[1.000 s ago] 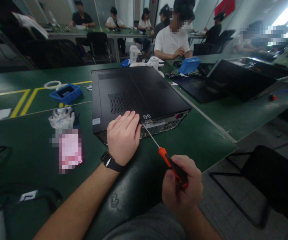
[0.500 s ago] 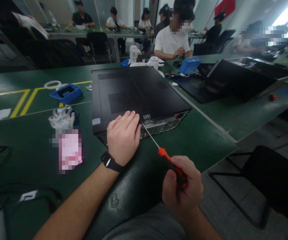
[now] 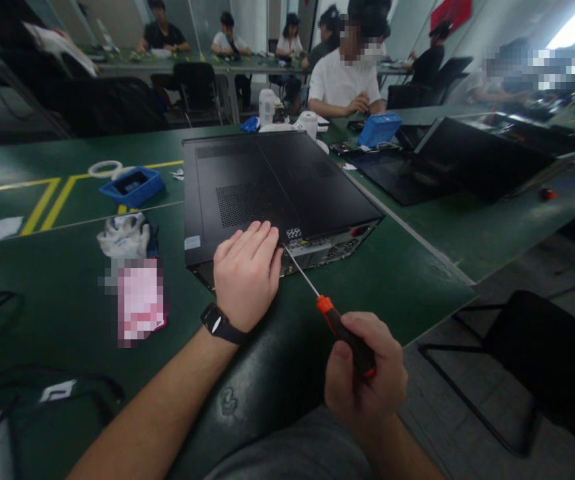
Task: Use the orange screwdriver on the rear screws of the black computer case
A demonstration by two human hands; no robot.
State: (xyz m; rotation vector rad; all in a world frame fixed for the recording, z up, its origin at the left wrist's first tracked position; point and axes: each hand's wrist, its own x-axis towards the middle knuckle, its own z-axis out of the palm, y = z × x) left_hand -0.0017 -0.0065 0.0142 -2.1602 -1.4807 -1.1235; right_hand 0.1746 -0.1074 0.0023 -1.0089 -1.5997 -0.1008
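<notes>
A black computer case [image 3: 287, 180] lies flat on the green table, its rear panel with a fan grille [image 3: 342, 249] turned toward my side. My left hand [image 3: 247, 267] rests on the near edge of the case, fingers stretched out flat on top and the thumb close to the screwdriver's tip. In my right hand [image 3: 367, 367] is an orange-and-black screwdriver [image 3: 337, 323], gripped by its handle. Its shaft slants up to the left and the tip meets the rear edge of the case. Whatever sits under the tip is too small to make out.
Left of the case are a blue bin [image 3: 134, 190], work gloves [image 3: 124, 235] and a pixelated pink packet [image 3: 142, 300]. Cables [image 3: 82, 377] lie at lower left. A black panel [image 3: 402, 177] and an opened case [image 3: 482, 157] are on the right. A person in white [image 3: 340, 83] sits opposite.
The screwdriver has turned about its axis: less orange and more of the black handle shows. My right hand has shifted very slightly; my left hand stays in place.
</notes>
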